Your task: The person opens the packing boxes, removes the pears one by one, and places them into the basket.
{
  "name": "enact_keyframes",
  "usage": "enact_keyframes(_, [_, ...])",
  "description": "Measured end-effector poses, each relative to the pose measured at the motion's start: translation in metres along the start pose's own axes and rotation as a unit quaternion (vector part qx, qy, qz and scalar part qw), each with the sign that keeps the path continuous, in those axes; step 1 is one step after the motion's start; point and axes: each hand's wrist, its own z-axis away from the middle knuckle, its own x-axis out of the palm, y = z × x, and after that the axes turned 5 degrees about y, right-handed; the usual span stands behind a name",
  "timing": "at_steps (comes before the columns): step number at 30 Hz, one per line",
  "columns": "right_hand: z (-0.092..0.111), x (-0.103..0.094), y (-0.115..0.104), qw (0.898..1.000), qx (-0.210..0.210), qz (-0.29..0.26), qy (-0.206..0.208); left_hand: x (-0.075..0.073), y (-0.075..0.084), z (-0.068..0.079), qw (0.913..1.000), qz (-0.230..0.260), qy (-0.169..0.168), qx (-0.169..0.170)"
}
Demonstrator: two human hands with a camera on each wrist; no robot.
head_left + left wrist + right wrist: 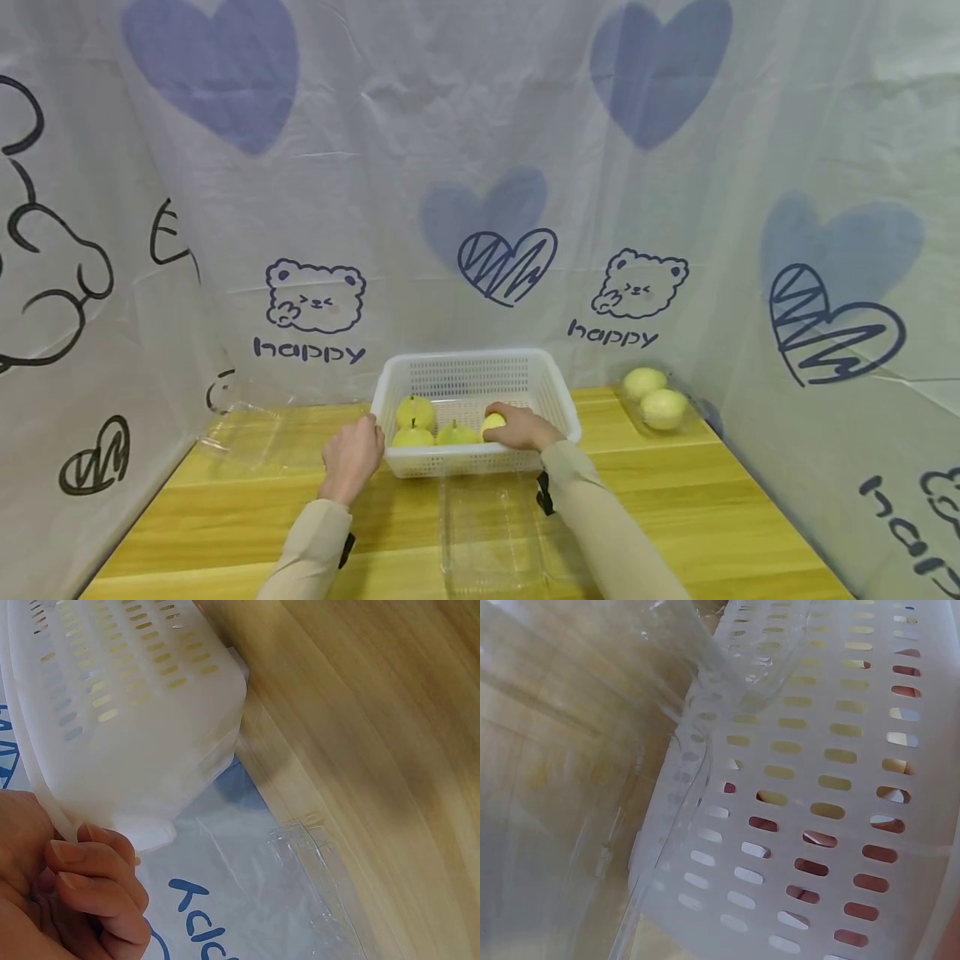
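A white plastic basket [552, 385] with slotted walls stands on the table, several yellow pears [415, 412] along its near left side. At the basket's left rim, my left hand [354, 457] pinches the edge; in the left wrist view the fingers of the left hand [82, 889] curl at the basket's rim. My right hand [523, 428] reaches over the front rim and grips a yellow pear [492, 422] inside the basket at the right. In the right wrist view, the slotted wall of the basket [810, 832] hides most of that hand.
An open clear plastic box [491, 533] lies in front of the basket, below the right forearm. To the back right, another clear container holds two yellow fruits [663, 409]. More clear plastic packaging [247, 429] sits at the back left. A printed curtain [405, 208] encloses the table.
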Motion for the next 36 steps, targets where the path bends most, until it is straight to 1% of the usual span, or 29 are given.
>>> enact_keyframes(13, [0.0000,0.0027,0.0052,1.000,0.006,0.006,-0.014,0.0019,0.0011,0.0028,0.9999,-0.008,0.005,0.007])
enact_keyframes(18, [0.0003,0.0023,0.0060,1.000,-0.004,0.001,-0.023,0.0036,0.0011,0.0027,0.9998,-0.007,0.015,0.011])
enact_keyframes(21, [-0.0004,0.0016,0.0057,1.000,-0.016,-0.005,-0.024,0.0034,0.0008,0.0023,0.9998,-0.008,0.016,0.013])
enact_keyframes(25, [-0.0024,0.0017,0.0064,0.999,-0.047,-0.015,-0.010,0.0019,0.0010,0.0026,0.9999,-0.009,0.010,0.009])
enact_keyframes(28, [-0.0023,0.0017,0.0062,0.998,-0.063,-0.021,0.009,0.0011,0.0012,0.0025,0.9999,-0.009,0.004,0.004])
enact_keyframes(32, [-0.0013,0.0015,0.0052,0.997,-0.069,-0.022,0.031,0.0001,0.0012,0.0015,1.0000,-0.006,0.000,-0.001])
enact_keyframes(36, [-0.0008,0.0014,0.0056,0.996,-0.074,-0.022,0.051,-0.0010,0.0013,0.0011,1.0000,-0.004,0.006,-0.001])
